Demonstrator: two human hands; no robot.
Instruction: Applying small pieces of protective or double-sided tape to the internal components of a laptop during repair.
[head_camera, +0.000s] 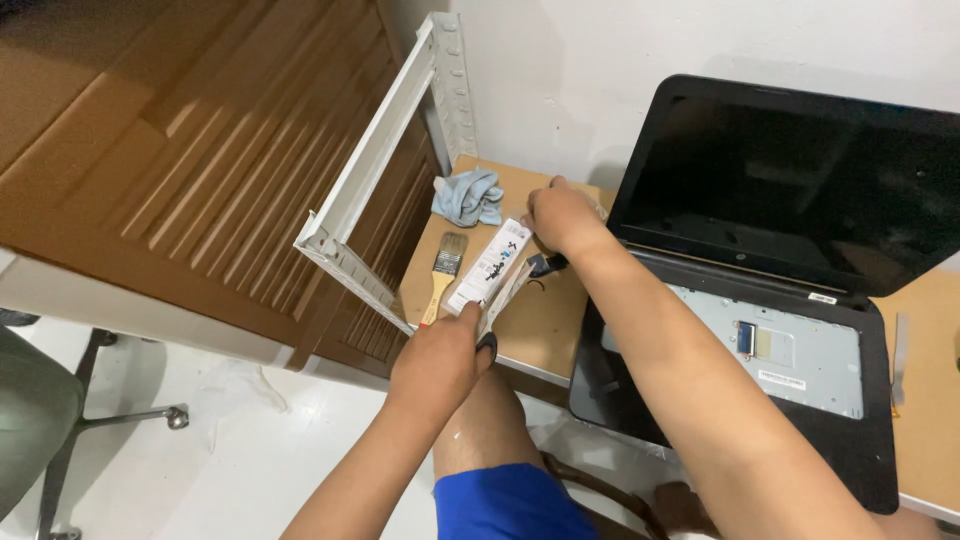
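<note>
Head view looks down on a wooden table (545, 330) where both hands hold a long, thin white strip (495, 268) between them. The left hand (438, 362) grips the strip's near end, fingers clenched around it at the table's front edge. The right hand (563, 217) closes on the far end, knuckles up, just in front of an open laptop (780, 190). The strip runs slantwise from one hand to the other, lifted slightly above the tabletop. A small black part (541, 265) sits under the right hand; I cannot tell if it touches the strip. The laptop's keyboard is off, baring a grey metal plate (775, 345). Left of the strip lies a paintbrush (443, 275), and beyond it a crumpled blue cloth (467, 196). A white metal frame (385, 170) leans near the table's left side.
</note>
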